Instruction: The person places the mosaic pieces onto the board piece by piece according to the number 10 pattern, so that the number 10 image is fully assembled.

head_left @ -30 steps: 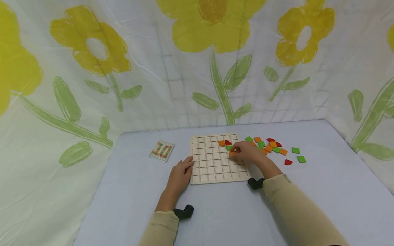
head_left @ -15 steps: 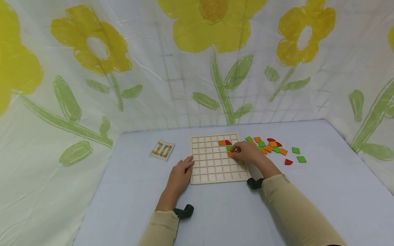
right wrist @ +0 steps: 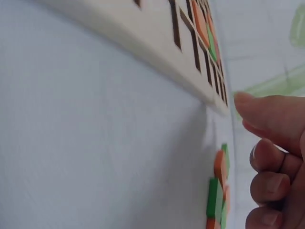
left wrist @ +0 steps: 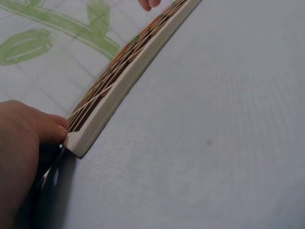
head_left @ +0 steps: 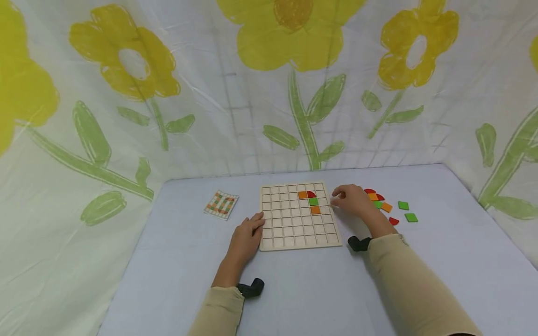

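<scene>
A wooden grid board [head_left: 290, 226] lies on the table. Its upper right squares hold two orange square tiles [head_left: 315, 210], a red quarter-round tile [head_left: 311, 194] and a green square tile [head_left: 313, 201]. My left hand [head_left: 247, 239] rests against the board's left edge, fingers relaxed; in the left wrist view its thumb [left wrist: 55, 125] touches a corner. Just off the board's right side hovers my right hand [head_left: 353, 201]. In the right wrist view its thumb is stretched out, the other fingers loosely curled, nothing between them. It hides part of the loose tile pile.
Loose green, orange and red tiles [head_left: 386, 206] lie right of the board, some overlapping; a red piece [head_left: 393, 221] and two green squares [head_left: 411, 217] sit apart. A printed pattern card [head_left: 221, 205] lies to the left. A flowered curtain [head_left: 201, 140] hangs behind the table.
My right hand has let go of an orange square tile, now lying in a square below the green one, and moved right off the board. My left hand stays put.
</scene>
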Demonstrator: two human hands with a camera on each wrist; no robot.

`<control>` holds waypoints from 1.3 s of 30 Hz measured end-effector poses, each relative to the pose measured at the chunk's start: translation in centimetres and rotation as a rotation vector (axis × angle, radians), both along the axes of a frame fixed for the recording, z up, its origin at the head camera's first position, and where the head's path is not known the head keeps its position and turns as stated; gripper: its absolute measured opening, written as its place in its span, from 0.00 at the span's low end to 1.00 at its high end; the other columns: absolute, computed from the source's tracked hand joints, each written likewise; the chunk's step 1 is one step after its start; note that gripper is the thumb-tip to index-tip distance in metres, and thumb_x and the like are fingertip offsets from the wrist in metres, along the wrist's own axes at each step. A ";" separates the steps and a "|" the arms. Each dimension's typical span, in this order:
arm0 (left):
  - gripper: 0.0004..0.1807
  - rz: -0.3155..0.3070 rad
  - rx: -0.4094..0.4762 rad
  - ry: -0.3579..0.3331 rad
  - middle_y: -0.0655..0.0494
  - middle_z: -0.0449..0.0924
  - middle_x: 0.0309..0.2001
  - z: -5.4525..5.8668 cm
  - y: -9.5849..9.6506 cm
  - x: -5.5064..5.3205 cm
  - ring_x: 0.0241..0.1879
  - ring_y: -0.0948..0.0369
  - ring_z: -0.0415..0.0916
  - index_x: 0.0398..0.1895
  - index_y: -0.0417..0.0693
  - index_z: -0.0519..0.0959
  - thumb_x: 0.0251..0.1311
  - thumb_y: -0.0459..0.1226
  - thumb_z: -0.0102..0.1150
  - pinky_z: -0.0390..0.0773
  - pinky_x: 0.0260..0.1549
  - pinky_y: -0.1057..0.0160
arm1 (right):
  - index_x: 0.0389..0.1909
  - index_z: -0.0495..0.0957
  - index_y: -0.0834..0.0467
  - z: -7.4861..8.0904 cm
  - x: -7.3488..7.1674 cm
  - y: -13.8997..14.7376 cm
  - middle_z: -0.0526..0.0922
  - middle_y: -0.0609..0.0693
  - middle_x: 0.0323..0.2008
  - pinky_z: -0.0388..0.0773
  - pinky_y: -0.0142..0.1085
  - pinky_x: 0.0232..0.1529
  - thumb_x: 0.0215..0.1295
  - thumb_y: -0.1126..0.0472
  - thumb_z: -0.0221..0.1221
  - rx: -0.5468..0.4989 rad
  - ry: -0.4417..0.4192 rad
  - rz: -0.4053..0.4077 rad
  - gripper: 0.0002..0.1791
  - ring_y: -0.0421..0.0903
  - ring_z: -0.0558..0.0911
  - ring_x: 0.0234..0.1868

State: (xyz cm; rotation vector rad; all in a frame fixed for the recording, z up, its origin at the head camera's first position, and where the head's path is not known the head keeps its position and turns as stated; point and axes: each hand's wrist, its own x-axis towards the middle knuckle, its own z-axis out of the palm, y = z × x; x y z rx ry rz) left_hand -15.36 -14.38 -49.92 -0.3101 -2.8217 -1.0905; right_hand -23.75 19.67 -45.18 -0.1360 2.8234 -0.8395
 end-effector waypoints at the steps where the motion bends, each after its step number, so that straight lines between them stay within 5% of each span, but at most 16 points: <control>1: 0.16 0.000 -0.002 0.002 0.58 0.72 0.67 0.0 0.0 0.0 0.68 0.55 0.68 0.57 0.42 0.80 0.68 0.33 0.55 0.62 0.72 0.50 | 0.49 0.82 0.58 0.1 0.0 0.5 0.78 0.57 0.39 0.73 0.37 0.34 0.64 0.52 0.63 0.009 0.009 -0.016 0.17 0.52 0.74 0.38; 14: 0.16 0.005 0.005 0.002 0.58 0.72 0.67 0.2 0.0 0.0 0.68 0.54 0.68 0.58 0.43 0.80 0.69 0.33 0.55 0.63 0.72 0.48 | 0.53 0.80 0.62 -0.9 0.5 5.0 0.79 0.63 0.48 0.77 0.43 0.40 0.62 0.50 0.64 0.031 -0.067 -0.102 0.24 0.55 0.76 0.42; 24: 0.16 0.017 0.012 0.009 0.58 0.73 0.67 -0.1 0.1 0.0 0.68 0.51 0.68 0.58 0.43 0.80 0.69 0.33 0.55 0.63 0.71 0.46 | 0.51 0.82 0.61 -1.3 0.5 5.4 0.81 0.61 0.45 0.76 0.41 0.37 0.62 0.52 0.65 0.029 -0.055 -0.058 0.21 0.52 0.76 0.39; 34: 0.17 0.015 0.013 -0.018 0.59 0.71 0.68 0.1 0.0 0.0 0.69 0.48 0.65 0.59 0.44 0.80 0.70 0.35 0.54 0.63 0.71 0.45 | 0.53 0.80 0.64 -1.1 0.6 4.8 0.80 0.65 0.54 0.78 0.52 0.49 0.63 0.51 0.64 0.046 -0.073 -0.082 0.24 0.59 0.79 0.50; 39: 0.17 0.017 0.011 -0.038 0.60 0.71 0.68 0.0 0.0 0.1 0.70 0.44 0.64 0.59 0.44 0.80 0.70 0.35 0.54 0.63 0.71 0.44 | 0.51 0.82 0.61 -0.9 1.0 3.3 0.81 0.60 0.42 0.77 0.43 0.39 0.60 0.50 0.66 0.060 -0.055 -0.021 0.23 0.55 0.78 0.42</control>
